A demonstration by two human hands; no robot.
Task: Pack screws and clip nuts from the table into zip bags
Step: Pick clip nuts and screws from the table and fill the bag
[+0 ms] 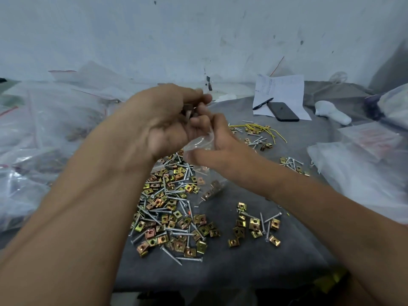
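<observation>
Feeding pinched hardware from left hand (167, 120) into small zip bag (203, 155), right hand (217, 140) gripping its mouth above the table's pile (170, 208); risking spillage if the mouth's sagging shut.

A pale, whitewashed wall (198, 36) fills the upper half from nine to three o'clock, scuffed with dark specks and scratches — its paint uneven and bluish in flat, soft light. At about one o'clock a thin red line (277, 65) runs slantwise down it. Below, a table under a grey cloth (254, 257) spreads toward six o'clock. At three o'clock a darker grey surface (395, 65) closes the corner — too blurred to name.
</observation>
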